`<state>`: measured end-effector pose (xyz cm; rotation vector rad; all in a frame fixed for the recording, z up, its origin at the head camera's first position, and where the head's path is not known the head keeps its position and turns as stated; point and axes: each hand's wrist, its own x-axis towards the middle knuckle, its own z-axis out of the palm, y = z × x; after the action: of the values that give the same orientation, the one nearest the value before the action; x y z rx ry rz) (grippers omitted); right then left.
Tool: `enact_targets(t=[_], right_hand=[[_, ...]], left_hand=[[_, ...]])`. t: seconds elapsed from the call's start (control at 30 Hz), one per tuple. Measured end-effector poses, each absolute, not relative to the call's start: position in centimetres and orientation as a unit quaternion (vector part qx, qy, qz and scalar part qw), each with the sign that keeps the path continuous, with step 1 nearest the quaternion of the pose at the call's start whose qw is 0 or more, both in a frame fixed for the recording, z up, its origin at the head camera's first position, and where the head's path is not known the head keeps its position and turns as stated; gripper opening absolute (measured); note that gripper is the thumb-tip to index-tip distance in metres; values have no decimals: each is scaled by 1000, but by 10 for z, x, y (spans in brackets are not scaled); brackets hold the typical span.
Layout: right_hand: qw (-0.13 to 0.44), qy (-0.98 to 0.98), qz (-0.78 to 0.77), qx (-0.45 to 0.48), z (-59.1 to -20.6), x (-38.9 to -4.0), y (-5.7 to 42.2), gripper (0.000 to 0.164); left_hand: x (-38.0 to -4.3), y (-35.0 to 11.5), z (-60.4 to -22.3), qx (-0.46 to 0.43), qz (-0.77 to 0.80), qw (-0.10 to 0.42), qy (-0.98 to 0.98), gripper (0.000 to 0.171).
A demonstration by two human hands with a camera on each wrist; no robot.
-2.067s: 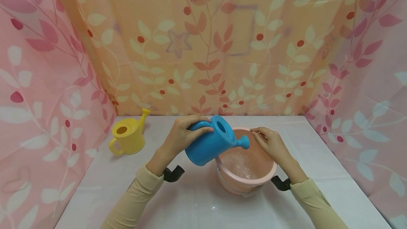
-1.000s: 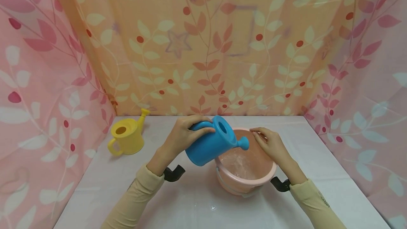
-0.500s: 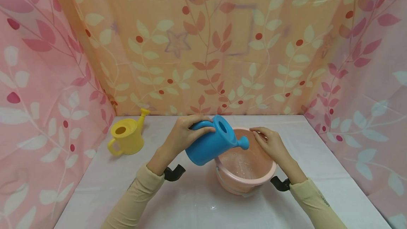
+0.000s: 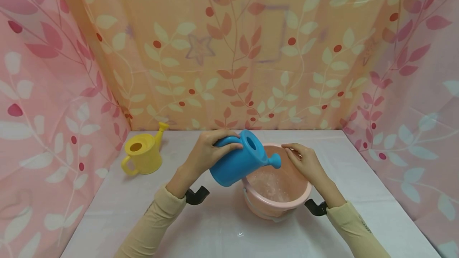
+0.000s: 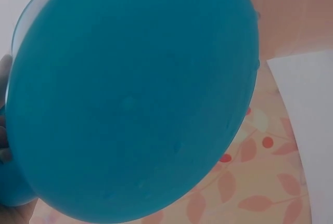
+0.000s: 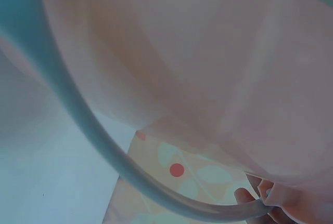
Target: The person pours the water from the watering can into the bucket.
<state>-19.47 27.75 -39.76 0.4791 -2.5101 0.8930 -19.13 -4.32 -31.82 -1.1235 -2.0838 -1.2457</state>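
Note:
A blue watering can (image 4: pixel 233 164) is tilted to the right in the head view, its spout hanging over a pink bucket (image 4: pixel 276 203). My left hand (image 4: pixel 206 150) grips the can by its handle. Rippling water (image 4: pixel 270 186) shows inside the bucket, below the spout. At the bucket's far right rim, my right hand (image 4: pixel 305 162) holds the edge between thumb and fingers. The can's round base (image 5: pixel 130 99) fills most of the left wrist view. Fingers (image 6: pixel 242 195) appear beside the end of the bucket's grey handle (image 6: pixel 119 161) in the right wrist view.
A yellow watering can (image 4: pixel 143 156) stands upright at the back left of the white table (image 4: pixel 201 234). A few drops of water (image 4: pixel 240 234) lie in front of the bucket. Patterned cloth (image 4: pixel 229 51) encloses the back and both sides.
Both hands, the blue watering can and the bucket stay practically in place. Only the ripples on the water in the bucket shift from frame to frame.

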Motion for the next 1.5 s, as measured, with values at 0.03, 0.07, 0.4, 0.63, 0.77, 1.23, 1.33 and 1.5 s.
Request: enact_targets(t=[0.03,0.07,0.4,0.63,0.77,1.23,1.33,1.5], right_hand=[[216,-905,322,174,-398,-195,277,20],[217,-905,322,174,-397,-195,277,20],[216,-904,328,171,-395,-194,277,21],[216,-905,326,170,-395,-194,276,20],[216,-904,328,169,-395,-194,276,20],[208,-906,332,162,-397,-194,277,21],[207,-906,334,159,-397,-194,277,21],[203,-905,339,155,-397,-193,278,22]], left_hand=[[-191,-43,-318,-408,-454,231,-758,34],[-191,-43,-318,-408,-455,231,-757,33],[-192,-44,-320,-413,-472,231,-744,31],[-191,-43,-323,-394,-473,233,-752,32],[-191,-44,-324,-396,-474,238,-750,31],[-190,-45,-324,-407,-473,242,-743,31],[-190,-45,-323,-407,-474,235,-745,32],[-191,-43,-321,-411,-473,230,-744,32]])
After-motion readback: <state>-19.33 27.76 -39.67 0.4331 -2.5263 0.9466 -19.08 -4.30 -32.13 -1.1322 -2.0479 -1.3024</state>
